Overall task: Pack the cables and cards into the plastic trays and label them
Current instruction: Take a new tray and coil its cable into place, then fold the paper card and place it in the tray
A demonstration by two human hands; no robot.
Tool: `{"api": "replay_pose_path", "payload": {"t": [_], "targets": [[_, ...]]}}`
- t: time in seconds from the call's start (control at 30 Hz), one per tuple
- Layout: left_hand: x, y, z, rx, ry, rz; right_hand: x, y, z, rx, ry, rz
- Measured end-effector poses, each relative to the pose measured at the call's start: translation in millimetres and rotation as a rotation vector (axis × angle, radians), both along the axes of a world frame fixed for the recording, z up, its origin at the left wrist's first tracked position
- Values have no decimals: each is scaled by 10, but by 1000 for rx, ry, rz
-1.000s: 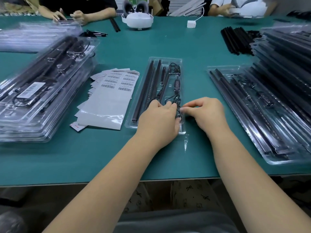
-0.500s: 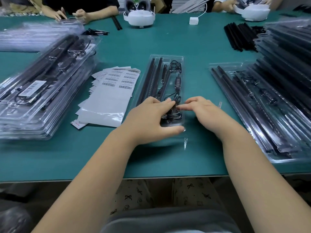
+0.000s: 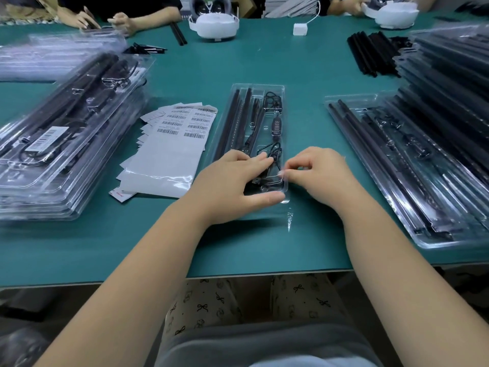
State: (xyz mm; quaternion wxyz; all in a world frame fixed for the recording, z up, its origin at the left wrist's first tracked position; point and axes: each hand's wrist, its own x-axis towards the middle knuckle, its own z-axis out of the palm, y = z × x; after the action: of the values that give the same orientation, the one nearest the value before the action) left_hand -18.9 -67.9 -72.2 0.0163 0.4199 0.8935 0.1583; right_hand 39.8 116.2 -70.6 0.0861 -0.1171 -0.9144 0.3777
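Centrally on the green table (image 3: 304, 72): clear plastic tray (image 3: 281, 89), black strips and coiled cable (image 3: 272, 154) inside. Left hand (image 3: 232, 181) flat, fingers spread, pinning the near end; right hand (image 3: 315, 168) pinching at the tray's right edge, contents unclear. Advisable: seat cable fully before labelling. Labels (image 3: 185, 128) lie left.

Both hands' fingers (image 3: 264, 158) meet over the near end of the clear plastic tray (image 3: 280, 89), which lies lengthwise away from them and blocks a straight forward reach. Just left of the fingers a fan of barcode label sheets (image 3: 172, 144) covers the desk (image 3: 238, 247); further left stands a stack of filled trays (image 3: 60, 133). To the right, past a bare strip, lies an open tray of black strips (image 3: 391, 165). Below the fingers, the desk is free but for a clear plastic scrap (image 3: 289, 219).
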Motion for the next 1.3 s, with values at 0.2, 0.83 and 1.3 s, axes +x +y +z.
{"api": "replay_pose_path", "payload": {"t": [0.2, 0.83, 1.3], "targets": [[6, 18, 8, -93, 8, -21, -7, -4, -77, -271, 86, -183], [139, 118, -44, 75, 156, 4, -76, -112, -92, 68, 19, -240], [-586, -548, 134, -130, 34, 740, -62, -88, -107, 64, 55, -231]]}}
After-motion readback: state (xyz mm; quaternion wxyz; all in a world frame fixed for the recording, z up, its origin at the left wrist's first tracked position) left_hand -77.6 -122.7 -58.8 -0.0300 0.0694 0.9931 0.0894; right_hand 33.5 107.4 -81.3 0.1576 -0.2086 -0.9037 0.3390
